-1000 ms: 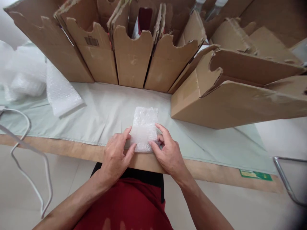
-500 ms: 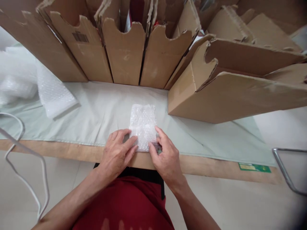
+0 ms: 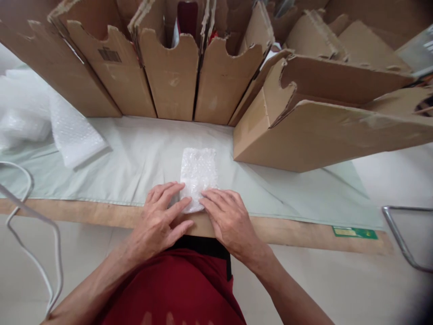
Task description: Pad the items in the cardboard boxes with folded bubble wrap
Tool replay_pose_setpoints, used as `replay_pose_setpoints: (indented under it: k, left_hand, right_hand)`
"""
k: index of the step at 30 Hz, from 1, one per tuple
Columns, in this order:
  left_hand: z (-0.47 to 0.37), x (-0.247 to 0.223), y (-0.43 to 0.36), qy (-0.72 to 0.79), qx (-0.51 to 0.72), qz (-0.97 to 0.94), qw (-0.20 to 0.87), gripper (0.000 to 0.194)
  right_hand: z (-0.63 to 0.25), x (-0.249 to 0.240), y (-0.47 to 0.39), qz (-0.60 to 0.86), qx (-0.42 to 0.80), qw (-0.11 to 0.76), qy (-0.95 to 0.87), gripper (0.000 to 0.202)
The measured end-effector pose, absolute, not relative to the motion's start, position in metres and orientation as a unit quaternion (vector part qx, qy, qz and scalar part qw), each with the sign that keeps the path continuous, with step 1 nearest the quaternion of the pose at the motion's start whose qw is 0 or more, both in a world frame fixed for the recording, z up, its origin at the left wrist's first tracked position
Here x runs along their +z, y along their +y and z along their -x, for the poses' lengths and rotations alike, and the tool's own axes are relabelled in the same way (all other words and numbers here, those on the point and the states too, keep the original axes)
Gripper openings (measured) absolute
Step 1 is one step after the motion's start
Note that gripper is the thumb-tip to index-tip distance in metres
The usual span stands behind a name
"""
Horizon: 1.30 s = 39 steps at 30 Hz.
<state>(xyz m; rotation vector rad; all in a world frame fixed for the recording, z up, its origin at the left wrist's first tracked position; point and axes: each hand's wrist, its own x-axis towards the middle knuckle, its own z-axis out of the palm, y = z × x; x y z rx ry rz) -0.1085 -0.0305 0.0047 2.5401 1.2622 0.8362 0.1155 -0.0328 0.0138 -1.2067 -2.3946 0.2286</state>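
Observation:
A small flat piece of bubble wrap [image 3: 199, 168], folded over at its near end, lies on the pale green cloth [image 3: 142, 153] by the table's front edge. My left hand [image 3: 164, 212] rests at its left side, fingers apart, with fingertips touching the wrap. From the right, my right hand [image 3: 228, 214] lies over the near right corner, fingers stretched out and pressing on the plastic. What the wrap may contain cannot be made out, and its near right corner is hidden under my right fingers.
Several tall cardboard boxes [image 3: 172, 76] stand in a row at the back. A larger cardboard box [image 3: 338, 135] sits at the right. More bubble wrap [image 3: 76, 131] lies at the left, near a white cable [image 3: 56, 239]. A metal bar [image 3: 399, 237] is at the far right.
My right hand has turned from gripping the wrap's right edge to lying across its near right corner. My left thumb has spread away from the wrap toward the table edge.

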Motion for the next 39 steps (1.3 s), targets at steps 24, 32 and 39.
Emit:
replay_pose_setpoints:
  k: [24, 32, 39]
  left_hand:
    - [0.106, 0.006, -0.021, 0.445, 0.301, -0.834, 0.128, 0.018]
    - [0.092, -0.006, 0.015, 0.543, 0.293, -0.783, 0.077, 0.025]
    - [0.092, 0.004, -0.019, 0.601, 0.438, -0.582, 0.33, 0.039]
  right_hand:
    - [-0.122, 0.017, -0.017, 0.465, 0.201, 0.272, -0.818, 0.023]
    - [-0.114, 0.013, -0.016, 0.495, 0.03, 0.234, -0.836, 0.028]
    - [-0.109, 0.008, 0.004, 0.525, 0.126, 0.303, -0.785, 0.023]
